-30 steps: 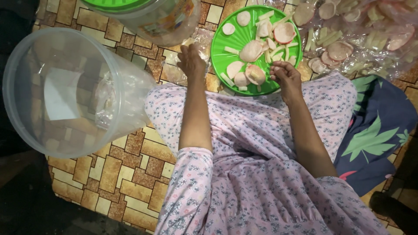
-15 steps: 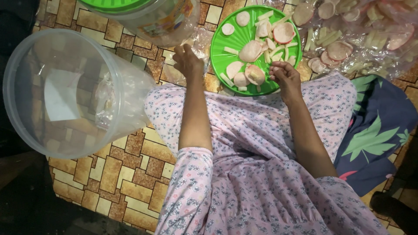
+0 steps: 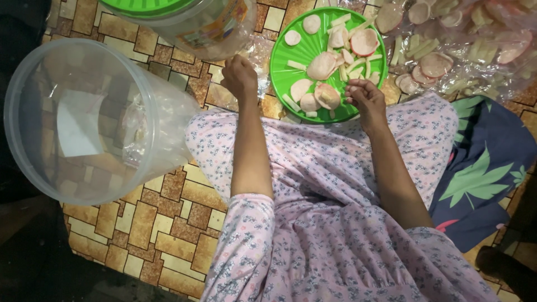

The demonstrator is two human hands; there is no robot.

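The left hand (image 3: 239,77) is closed around a crinkled clear plastic bag (image 3: 263,61) beside a round green plastic plate (image 3: 296,56) scattered with pale pink-rimmed cracker discs and strips (image 3: 321,66). The right hand (image 3: 364,96) hovers over the plate's near edge, fingertips pinched together. A large empty clear plastic tub (image 3: 84,120) lies on its side on the brown-patterned floor (image 3: 168,223), left of the person's knee.

Crackers (image 3: 323,65) on plate (image 3: 285,67), tub (image 3: 84,117) left.

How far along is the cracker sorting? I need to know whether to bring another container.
Done: round and stick crackers lie piled on the green plate. In hand: the right hand pinches pieces at the plate's edge; the left hand rests closed by the lidded jar. Left: many crackers remain on the clear plastic sheet, and the big clear tub looks empty.
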